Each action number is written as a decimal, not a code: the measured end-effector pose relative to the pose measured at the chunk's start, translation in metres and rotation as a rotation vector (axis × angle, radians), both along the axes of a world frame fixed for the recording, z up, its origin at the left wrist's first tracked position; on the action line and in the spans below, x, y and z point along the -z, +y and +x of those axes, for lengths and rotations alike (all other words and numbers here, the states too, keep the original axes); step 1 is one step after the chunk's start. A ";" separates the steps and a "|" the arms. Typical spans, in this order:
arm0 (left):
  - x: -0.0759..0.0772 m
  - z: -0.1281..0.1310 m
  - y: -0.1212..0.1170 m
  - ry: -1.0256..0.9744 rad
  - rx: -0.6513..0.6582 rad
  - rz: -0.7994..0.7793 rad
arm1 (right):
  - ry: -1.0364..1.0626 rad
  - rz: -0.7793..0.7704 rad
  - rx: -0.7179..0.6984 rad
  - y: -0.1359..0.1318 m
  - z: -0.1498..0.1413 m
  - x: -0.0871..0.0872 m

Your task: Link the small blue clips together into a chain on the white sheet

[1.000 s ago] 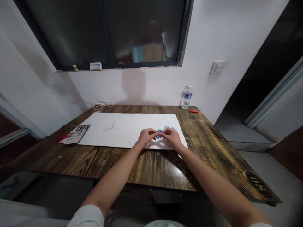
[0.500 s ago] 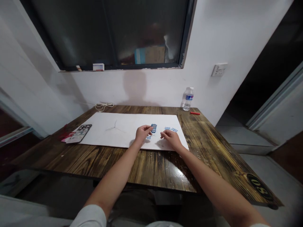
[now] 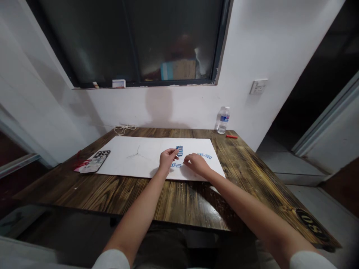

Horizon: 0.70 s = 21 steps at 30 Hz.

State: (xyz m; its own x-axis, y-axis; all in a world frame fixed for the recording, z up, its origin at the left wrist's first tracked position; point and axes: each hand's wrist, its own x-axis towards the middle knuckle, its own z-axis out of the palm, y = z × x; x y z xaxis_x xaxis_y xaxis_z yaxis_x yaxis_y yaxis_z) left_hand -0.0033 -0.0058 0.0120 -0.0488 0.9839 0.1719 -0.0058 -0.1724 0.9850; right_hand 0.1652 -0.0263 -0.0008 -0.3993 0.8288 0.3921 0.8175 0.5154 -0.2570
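My left hand (image 3: 167, 160) is closed in a pinch on a blue-and-white ladder-like piece (image 3: 180, 151), held upright above the white board (image 3: 157, 144). My right hand (image 3: 196, 163) is low over the board with its fingers drawn together. Its fingertips are beside a small blue-outlined piece (image 3: 178, 165); whether they grip it or anything else is too small to tell. Two more blue barred pieces, one of them (image 3: 208, 156) farther right, lie behind my right hand. Another small blue piece (image 3: 174, 164) lies close to my left fingertips.
A patterned phone (image 3: 97, 161) rests over the board's left end near red strands (image 3: 82, 163). Thin dark lines (image 3: 137, 153) show on the board's left half. At the back of the wooden table (image 3: 112, 190) are a water bottle (image 3: 223, 120), a red stick (image 3: 232, 136) and a white cord (image 3: 125, 128).
My right hand has moved left and closer to my left hand, down beside the small blue piece. My left hand keeps its hold on the ladder-like piece. The view has tilted slightly.
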 end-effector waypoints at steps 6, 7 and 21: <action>-0.001 -0.002 0.000 -0.010 -0.010 0.010 | -0.189 0.009 -0.089 0.025 -0.010 -0.007; -0.001 -0.002 0.000 -0.009 -0.011 0.010 | -0.246 -0.006 -0.106 0.029 -0.011 -0.008; 0.000 -0.002 0.001 -0.011 -0.011 0.010 | -0.527 0.040 -0.190 0.027 -0.021 0.002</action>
State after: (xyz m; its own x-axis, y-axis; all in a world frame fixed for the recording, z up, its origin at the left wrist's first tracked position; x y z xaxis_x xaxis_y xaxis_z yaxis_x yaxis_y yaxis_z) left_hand -0.0055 -0.0046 0.0125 -0.0620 0.9815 0.1811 -0.0149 -0.1824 0.9831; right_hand 0.1444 0.0003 -0.0027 -0.6907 0.7117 0.1286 0.7218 0.6672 0.1842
